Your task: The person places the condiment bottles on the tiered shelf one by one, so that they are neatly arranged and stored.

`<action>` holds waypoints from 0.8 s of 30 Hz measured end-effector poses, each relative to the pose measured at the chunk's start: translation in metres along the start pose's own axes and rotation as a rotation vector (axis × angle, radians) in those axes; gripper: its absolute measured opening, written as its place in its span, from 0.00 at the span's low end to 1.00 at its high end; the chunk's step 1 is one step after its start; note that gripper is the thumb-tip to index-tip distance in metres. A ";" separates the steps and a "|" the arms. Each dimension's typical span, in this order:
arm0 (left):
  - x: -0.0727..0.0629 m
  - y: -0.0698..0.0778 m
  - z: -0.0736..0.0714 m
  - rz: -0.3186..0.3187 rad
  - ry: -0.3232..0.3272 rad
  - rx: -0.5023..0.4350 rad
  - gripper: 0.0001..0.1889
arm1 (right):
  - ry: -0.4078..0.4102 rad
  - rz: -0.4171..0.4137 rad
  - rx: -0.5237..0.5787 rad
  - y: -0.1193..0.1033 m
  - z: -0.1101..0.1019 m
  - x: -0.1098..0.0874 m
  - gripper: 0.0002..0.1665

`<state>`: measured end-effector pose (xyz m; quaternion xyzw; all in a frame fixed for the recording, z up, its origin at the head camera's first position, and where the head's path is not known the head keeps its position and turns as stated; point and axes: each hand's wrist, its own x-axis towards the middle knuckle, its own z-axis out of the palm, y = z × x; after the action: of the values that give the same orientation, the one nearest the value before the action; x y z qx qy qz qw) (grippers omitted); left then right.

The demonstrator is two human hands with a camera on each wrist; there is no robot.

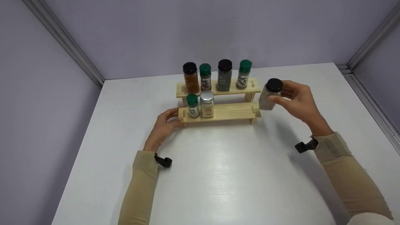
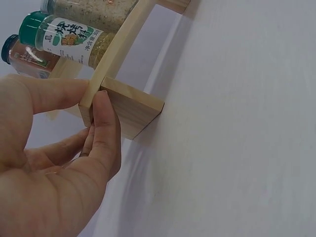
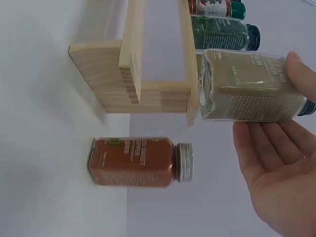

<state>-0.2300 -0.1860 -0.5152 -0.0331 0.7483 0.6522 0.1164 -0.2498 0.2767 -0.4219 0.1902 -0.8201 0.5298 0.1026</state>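
Note:
My right hand [image 1: 300,101] holds a glass spice jar [image 1: 266,99] of grey-brown powder with a black lid, thumb on one side and fingers on the other. The jar is slightly tilted, in the air beside the right end of a two-tier wooden spice rack [image 1: 231,111]. My left hand [image 1: 164,125] pinches the left end of the rack's lower shelf; the left wrist view shows the thumb above the board [image 2: 116,54] and fingers below. On that shelf stand a green-capped jar [image 1: 193,109] and a silver-lidded jar [image 1: 207,107], both at the left.
Along the upper shelf stand several jars, among them an orange-brown one [image 1: 191,82] and a dark green one [image 1: 224,81]. A silver-lidded jar of red-brown powder [image 3: 133,162] stands on the white table [image 1: 200,175] beside the rack in the right wrist view. Walls surround the table's back and sides.

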 end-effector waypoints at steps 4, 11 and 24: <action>0.000 0.000 0.001 0.002 0.001 0.010 0.32 | -0.013 -0.022 0.036 -0.004 0.015 0.004 0.24; 0.000 -0.002 0.000 0.009 0.004 0.026 0.31 | -0.056 -0.029 0.080 -0.008 0.041 0.012 0.23; 0.000 -0.002 0.001 0.036 -0.003 0.010 0.34 | -0.116 -0.050 0.128 -0.022 0.071 0.019 0.24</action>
<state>-0.2297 -0.1857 -0.5176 -0.0180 0.7519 0.6505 0.1060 -0.2551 0.2000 -0.4261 0.2471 -0.7841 0.5666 0.0559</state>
